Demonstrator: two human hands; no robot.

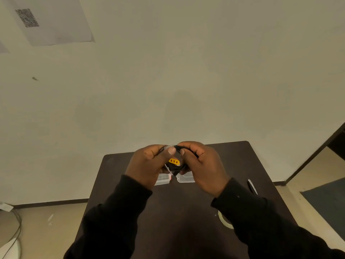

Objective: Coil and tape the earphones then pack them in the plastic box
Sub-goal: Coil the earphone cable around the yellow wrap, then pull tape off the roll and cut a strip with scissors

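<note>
Head view: a dark table (177, 212) stands against a plain pale wall (186, 81), with tan floor on both sides and a clear plastic box (185, 177) lying open on the tabletop. Both hands, left hand (147, 165) and right hand (202, 166), are raised above the box, fingers clenched on the coiled black earphones (174, 165), which carry a yellow piece. A tape roll (225, 220) is half hidden under the right sleeve; the slim object (252, 186) at the table's right edge cannot be identified.

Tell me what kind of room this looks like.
Probably a plain office or workroom: a bare wall with a printed code sheet, a small dark table, and cables on the floor.
</note>
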